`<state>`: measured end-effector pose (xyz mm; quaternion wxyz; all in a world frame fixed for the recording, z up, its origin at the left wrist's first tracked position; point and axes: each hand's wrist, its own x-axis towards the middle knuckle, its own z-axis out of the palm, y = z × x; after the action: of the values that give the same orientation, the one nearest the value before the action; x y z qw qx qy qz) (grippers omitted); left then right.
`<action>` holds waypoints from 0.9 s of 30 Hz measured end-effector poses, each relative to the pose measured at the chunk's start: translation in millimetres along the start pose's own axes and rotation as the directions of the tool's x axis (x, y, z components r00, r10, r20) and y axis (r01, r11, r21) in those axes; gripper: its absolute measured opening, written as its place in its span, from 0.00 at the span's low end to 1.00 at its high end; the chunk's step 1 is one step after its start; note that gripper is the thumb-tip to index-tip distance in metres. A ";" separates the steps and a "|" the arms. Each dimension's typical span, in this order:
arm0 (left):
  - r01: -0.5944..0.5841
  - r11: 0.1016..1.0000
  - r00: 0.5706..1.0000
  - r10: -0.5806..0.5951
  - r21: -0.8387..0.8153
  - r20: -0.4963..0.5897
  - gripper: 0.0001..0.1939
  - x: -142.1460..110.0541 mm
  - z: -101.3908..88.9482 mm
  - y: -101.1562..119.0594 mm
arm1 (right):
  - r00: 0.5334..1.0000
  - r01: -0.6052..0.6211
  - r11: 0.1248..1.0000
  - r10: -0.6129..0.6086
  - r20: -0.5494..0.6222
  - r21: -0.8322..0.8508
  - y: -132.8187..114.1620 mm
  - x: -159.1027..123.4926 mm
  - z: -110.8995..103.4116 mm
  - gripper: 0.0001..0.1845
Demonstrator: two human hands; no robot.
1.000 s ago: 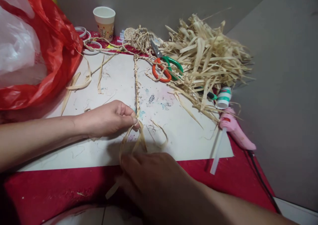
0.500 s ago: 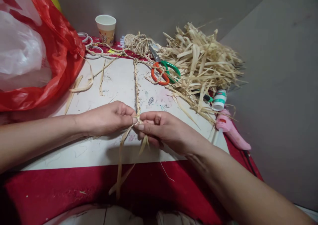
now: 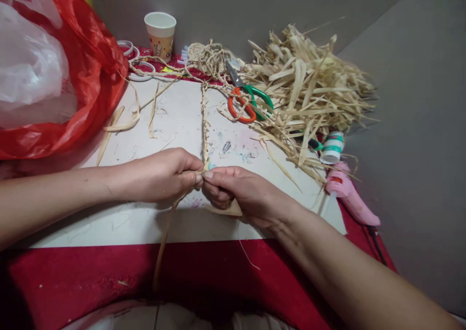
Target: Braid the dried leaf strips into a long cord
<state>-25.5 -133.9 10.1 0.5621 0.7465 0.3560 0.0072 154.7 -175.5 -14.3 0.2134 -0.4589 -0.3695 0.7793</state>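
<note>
A red cloth [image 3: 109, 272] shows along the near side of the work surface, with a white sheet [image 3: 174, 121] lying over it beyond. Nearest the body, a long loose strand [image 3: 162, 242] trails from below the left hand [image 3: 160, 174] over the sheet's near edge; it might snag or twist there, tugging the work askew. At the fingertips, the plait could loosen if either pinch slackened, since the thumbs and fingers seem to be all that grips this end. The strips look dry and thin, so a hard sideways pull might split one. Farther off, the scissors [image 3: 234, 75] lie tangled among cord and stray fibres, and a tug on those could drag them along. As for position, the left hand is nearly closed, pinching the near end of the braid [image 3: 205, 121] from its left; the right hand [image 3: 247, 189] meets it thumb to thumb, fingers curled in a pinch at the same spot, a pale strip [image 3: 227, 208] showing beneath them. Exactly which strands each one holds is hidden. From that meeting point the braid runs straight away over the sheet to its far edge, near the bundled cord [image 3: 207, 58] and left of the heap of dry strips [image 3: 309, 87].
</note>
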 end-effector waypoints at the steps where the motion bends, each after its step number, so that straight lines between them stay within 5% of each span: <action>1: -0.006 1.000 1.000 0.006 0.028 0.006 0.13 -0.2 0.0 0.0 | 1.000 -0.015 1.000 0.015 -0.025 0.006 1.3 0.8 1.9 0.19; 6: -0.034 0.963 0.999 0.037 0.267 -0.007 0.13 -2.3 -4.1 6.2 | 0.987 0.003 0.993 -0.022 -0.158 -0.118 7.2 1.0 8.5 0.15; 11: 0.057 0.827 0.994 0.004 0.560 -0.107 0.10 -10.2 -1.6 17.5 | 0.964 0.021 0.977 -0.076 -0.254 -0.214 9.3 -0.8 14.9 0.14; 17: 0.085 0.742 0.966 0.102 0.665 -0.237 0.10 -22.4 25.9 14.3 | 0.970 0.009 0.999 -0.021 -0.242 -0.049 6.9 -4.3 23.2 0.16; 23: 0.042 0.656 0.993 0.055 0.753 -0.103 0.15 -21.4 44.0 6.1 | 0.988 0.015 0.992 0.005 -0.155 0.129 5.1 -8.9 25.6 0.18; 25: 0.067 0.664 0.992 0.035 0.745 -0.120 0.16 -20.5 47.0 5.2 | 0.989 0.033 0.987 -0.010 -0.145 0.157 6.3 -9.9 25.8 0.19; 27: 0.067 0.812 0.983 0.044 0.579 -0.176 0.15 -19.4 49.9 3.7 | 0.988 0.065 0.984 -0.040 -0.150 0.166 8.4 -10.5 26.2 0.20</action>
<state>-17.6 -186.4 2.5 0.2718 0.8767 0.3951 -0.0380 137.0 -197.8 -7.0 0.2988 -0.4850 -0.2970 0.7663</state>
